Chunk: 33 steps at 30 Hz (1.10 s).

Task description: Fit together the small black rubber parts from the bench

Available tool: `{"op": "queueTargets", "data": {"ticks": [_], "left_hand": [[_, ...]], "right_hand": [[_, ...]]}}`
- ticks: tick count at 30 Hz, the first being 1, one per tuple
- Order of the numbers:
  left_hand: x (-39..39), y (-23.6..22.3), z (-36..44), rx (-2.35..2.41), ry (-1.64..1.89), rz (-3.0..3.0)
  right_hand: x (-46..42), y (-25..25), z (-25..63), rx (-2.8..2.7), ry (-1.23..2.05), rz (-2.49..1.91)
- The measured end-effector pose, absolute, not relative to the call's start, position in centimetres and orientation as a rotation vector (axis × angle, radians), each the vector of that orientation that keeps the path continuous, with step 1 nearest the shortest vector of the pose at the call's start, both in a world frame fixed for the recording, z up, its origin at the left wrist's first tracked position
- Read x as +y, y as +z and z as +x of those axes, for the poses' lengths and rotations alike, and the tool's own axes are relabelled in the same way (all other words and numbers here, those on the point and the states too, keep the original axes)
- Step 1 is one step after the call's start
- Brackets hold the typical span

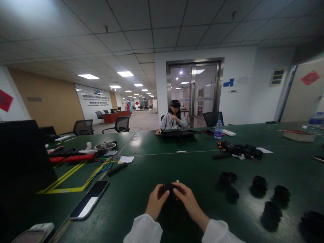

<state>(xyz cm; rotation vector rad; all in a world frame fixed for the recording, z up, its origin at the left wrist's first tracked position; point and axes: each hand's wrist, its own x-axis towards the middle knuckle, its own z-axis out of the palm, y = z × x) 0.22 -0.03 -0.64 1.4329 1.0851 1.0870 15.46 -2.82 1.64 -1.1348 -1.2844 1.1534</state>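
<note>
Between my two hands, just above the green table (141, 168), is a small black part (168, 189). It looks like plastic, but its exact kind is too dark to make out. My left hand (156, 201) grips its left side with thumb and fingers. On the other side, the thumb and fingers of my right hand (186, 199) close round its right end. A small pale bit (177, 181) shows by the right fingertips. Off to the right stand several black ring-shaped parts (271, 216), apart from both hands.
Left of my hands lie a phone (89, 200), coloured wires (102, 168), red power strips (78, 157) and a metal bowl (105, 146). A heap of black parts (240, 149) and a water bottle (218, 129) are farther right. Another person (174, 119) sits opposite, behind a black flat panel (178, 134).
</note>
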Motion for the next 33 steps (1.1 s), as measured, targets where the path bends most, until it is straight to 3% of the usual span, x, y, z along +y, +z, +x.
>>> {"op": "queueTargets", "data": {"ticks": [9,20,33], "left_hand": [[0.2,-0.8,0.2,1.05,1.155,1.498],[0.8,-1.1,-0.4,0.861,1.151,1.454],[0.5,-1.0,-0.2,0.951,1.114,1.471]], "right_hand": [[-3.1,2.0,15.1,-1.496,1.059,-1.134],[-2.5,1.0,15.3,-1.356,1.075,-1.2],[-2.7,1.2,15.4,-1.333,1.116,-1.173]]}}
